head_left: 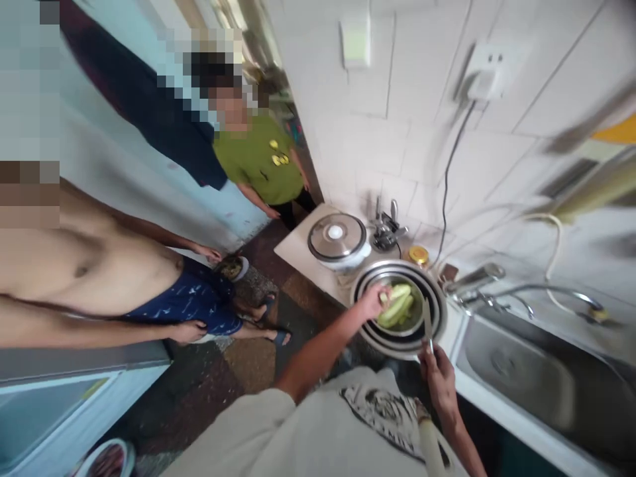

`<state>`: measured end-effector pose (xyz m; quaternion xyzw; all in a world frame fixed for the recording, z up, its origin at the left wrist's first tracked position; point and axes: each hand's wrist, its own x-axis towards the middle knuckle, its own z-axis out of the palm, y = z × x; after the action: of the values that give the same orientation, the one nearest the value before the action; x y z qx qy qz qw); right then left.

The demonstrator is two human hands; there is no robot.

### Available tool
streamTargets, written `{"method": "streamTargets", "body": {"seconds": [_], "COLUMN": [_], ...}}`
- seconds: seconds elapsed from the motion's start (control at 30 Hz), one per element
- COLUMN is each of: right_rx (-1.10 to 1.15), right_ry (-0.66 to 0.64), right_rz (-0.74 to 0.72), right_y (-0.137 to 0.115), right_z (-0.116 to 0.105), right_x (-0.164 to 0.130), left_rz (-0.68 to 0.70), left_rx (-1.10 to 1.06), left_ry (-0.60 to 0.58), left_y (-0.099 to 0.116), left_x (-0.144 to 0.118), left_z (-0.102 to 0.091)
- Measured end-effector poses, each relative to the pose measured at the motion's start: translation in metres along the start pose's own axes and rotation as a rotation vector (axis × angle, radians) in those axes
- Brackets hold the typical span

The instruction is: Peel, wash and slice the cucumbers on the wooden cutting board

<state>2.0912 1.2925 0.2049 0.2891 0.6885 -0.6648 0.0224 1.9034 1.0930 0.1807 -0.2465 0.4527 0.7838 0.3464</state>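
— White tiles back a narrow kitchen; what sits on the counter?

— A steel bowl at the counter's near end, with a lidded cooker at its 10 o'clock and a small yellow-capped jar at its 12. A sink lies at the bowl's 3 o'clock, the tap above it.

— And the hands?

— The left hand reaches over the bowl's rim at 9 o'clock, fingers closed on a pale green gourd lying among other pieces in the bowl. The right hand, at the bowl's 5 o'clock, grips a knife, blade pointing up over the bowl just beside the gourd.

— Anyone else?

— Two people stand on the floor at the 9 to 11 o'clock side, one in a green shirt, one in blue shorts.
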Motion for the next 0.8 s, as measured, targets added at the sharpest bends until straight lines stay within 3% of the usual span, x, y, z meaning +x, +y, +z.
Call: {"method": "streamTargets", "body": {"seconds": [0.1, 0.17, 0.37, 0.5, 0.6, 0.73, 0.8], "right_rx": [0.038, 0.041, 0.019, 0.016, 0.018, -0.008, -0.043], "right_ry": [0.002, 0.007, -0.034, -0.026, -0.006, 0.012, 0.010], "right_rz": [0.045, 0.066, 0.065, 0.088, 0.113, 0.131, 0.133], "right_y": [-0.003, 0.004, 0.020, 0.019, 0.019, 0.021, 0.022], "right_z": [0.003, -0.002, -0.016, -0.017, -0.020, -0.029, -0.035], "right_x": [0.012, 0.017, 0.017, 0.017, 0.016, 0.011, 0.007], "left_rz": [0.124, 0.181, 0.235, 0.218, 0.156, 0.156, 0.220], "left_rx": [-0.328, -0.446, -0.411, -0.345, -0.211, 0.325, 0.507], "left_ry": [-0.121, -0.162, -0.143, -0.078, 0.018, 0.301, 0.355], "left_y": [0.030, 0.037, 0.022, 0.005, -0.009, -0.029, -0.036], "left_x": [0.005, 0.007, 0.005, 0.019, 0.040, 0.076, 0.095], "left_z": [-0.024, -0.034, -0.039, -0.043, -0.042, -0.027, -0.016]}}
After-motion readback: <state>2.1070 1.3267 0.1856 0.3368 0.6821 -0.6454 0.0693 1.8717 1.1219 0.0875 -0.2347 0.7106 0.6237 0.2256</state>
